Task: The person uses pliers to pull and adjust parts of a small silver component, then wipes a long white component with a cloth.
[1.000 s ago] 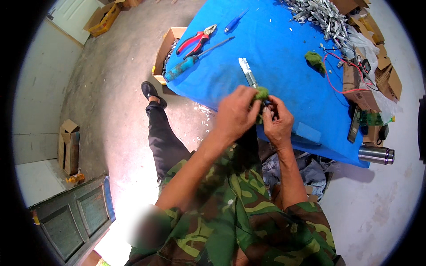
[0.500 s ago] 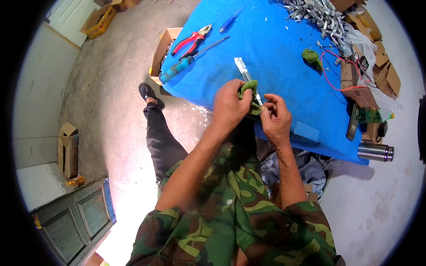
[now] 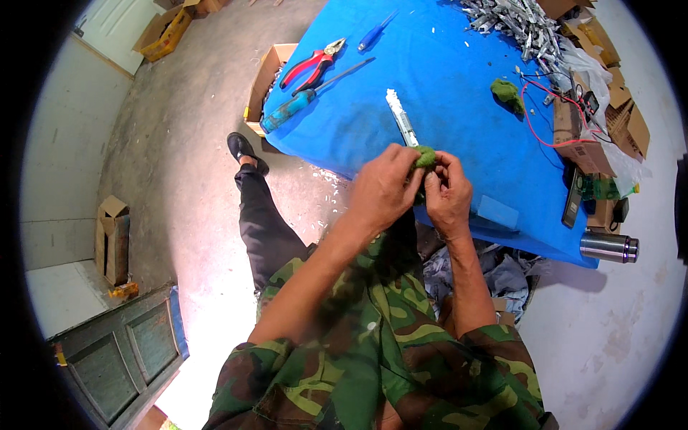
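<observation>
My left hand [image 3: 387,185] is closed on a green cloth [image 3: 426,156], which is wrapped round the lower part of a slim silvery metal piece [image 3: 403,123]. That piece slants away from me over the blue-covered table, its whitish far end sticking out past my fingers. My right hand [image 3: 450,195] pinches at the near end, close against the cloth. The fingers and cloth hide the piece's near end.
Red-handled pliers [image 3: 314,66], a teal-handled screwdriver [image 3: 290,110] and a blue screwdriver [image 3: 374,34] lie at left on the blue sheet [image 3: 344,136]. Many metal pieces [image 3: 519,25] are heaped far right. Another green cloth [image 3: 507,94] and a steel flask [image 3: 609,246] are at right.
My left hand has slid the cloth down the metal piece toward my right hand, so the two hands are closer together. More of the piece's far part shows now.
</observation>
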### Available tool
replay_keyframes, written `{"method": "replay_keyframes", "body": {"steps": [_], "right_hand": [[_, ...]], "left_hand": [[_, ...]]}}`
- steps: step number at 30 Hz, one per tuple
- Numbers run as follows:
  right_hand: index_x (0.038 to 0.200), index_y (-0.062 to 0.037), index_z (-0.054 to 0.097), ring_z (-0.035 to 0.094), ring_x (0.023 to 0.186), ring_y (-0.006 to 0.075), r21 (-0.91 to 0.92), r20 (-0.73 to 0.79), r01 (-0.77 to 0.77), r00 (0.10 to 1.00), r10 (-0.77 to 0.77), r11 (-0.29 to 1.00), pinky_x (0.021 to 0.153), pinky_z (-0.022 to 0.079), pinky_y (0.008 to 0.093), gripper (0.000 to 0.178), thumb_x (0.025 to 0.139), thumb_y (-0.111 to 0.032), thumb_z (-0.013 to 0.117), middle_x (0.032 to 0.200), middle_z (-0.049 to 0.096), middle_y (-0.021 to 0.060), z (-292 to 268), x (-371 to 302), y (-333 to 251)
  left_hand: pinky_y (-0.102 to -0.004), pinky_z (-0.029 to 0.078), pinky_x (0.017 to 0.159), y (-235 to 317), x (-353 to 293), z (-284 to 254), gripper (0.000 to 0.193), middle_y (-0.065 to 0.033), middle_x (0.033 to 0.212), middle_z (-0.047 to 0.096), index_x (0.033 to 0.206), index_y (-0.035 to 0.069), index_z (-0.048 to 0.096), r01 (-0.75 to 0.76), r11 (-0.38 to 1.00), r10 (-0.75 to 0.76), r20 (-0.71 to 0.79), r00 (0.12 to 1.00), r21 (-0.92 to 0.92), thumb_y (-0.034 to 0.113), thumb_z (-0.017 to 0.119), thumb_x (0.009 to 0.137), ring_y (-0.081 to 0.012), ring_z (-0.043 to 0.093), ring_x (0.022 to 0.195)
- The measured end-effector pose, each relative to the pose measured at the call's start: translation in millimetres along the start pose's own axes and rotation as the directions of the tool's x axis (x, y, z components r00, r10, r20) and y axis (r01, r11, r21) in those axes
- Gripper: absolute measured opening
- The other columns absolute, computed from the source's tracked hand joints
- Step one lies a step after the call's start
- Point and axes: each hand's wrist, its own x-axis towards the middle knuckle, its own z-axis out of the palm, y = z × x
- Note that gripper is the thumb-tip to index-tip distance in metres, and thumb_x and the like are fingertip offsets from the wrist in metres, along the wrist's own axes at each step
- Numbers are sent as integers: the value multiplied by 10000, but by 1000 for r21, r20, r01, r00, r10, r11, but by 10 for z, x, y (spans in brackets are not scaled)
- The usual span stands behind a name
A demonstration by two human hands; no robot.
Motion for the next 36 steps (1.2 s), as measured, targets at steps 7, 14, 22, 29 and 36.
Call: {"method": "replay_keyframes", "body": {"steps": [7,14,22,29,36], "right_hand": [[1239,-5,668,681,724,129,17,26,-75,997,74,997,642,527,301,256,989,-56,698,869,752,92,-45,25,-100],[1236,-3,663,682,741,126,55,18,-89,996,88,995,660,530,294,236,1015,-83,682,878,757,94,-46,27,-39],[1226,14,651,662,775,102,180,26,-94,996,91,979,674,524,275,224,1034,-98,673,897,744,77,-41,24,-22],[1228,18,645,603,802,64,294,69,-185,983,172,938,695,480,225,200,1054,-80,644,949,693,20,-118,39,-103],[1306,31,649,575,734,33,348,111,-255,967,230,902,627,449,189,273,1054,-74,642,926,696,22,-221,64,-64]], "left_hand": [[-464,563,727,-76,30,85,169,-195,960,701,1069,11,705,30,999,-26,-115,993,33,81,743,920,-408,701,856],[-449,549,731,-159,143,46,147,-206,916,703,1023,-19,717,199,971,-219,-166,962,-131,100,708,938,-393,703,840],[-494,555,740,93,-29,84,179,-198,963,692,1086,23,714,35,999,-34,-49,998,12,79,749,919,-425,691,850],[-472,562,748,-62,7,70,161,-201,955,720,1058,0,723,98,995,-91,-167,982,30,94,734,927,-408,711,860],[-364,560,764,-60,-6,-240,220,-183,926,762,1089,-37,738,237,969,-245,-156,957,-68,134,730,950,-246,739,823]]}}
